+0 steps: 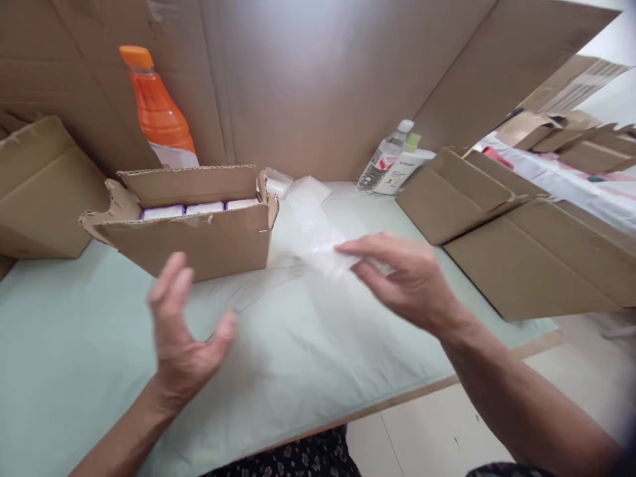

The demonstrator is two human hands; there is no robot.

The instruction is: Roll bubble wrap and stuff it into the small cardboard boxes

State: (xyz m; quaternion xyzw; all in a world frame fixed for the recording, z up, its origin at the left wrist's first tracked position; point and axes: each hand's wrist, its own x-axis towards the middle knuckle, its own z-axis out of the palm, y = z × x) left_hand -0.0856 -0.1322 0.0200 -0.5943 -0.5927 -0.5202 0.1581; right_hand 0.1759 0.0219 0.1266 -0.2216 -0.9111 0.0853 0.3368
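Observation:
My right hand pinches a clear plastic bag between thumb and fingers, above the pale green cloth. The bag looks thin and partly blurred. My left hand is raised with thumb and fingers apart and nothing in it. Just beyond it stands an open cardboard box with torn upper edges. Inside the box sit white packs with purple edges, only their tops showing. More clear plastic bags lie to the right of the box.
An orange drink bottle stands behind the open box. A clear bottle and a white pouch lean at the back right. Brown cartons line the right side, another carton the left. A cardboard panel closes the back.

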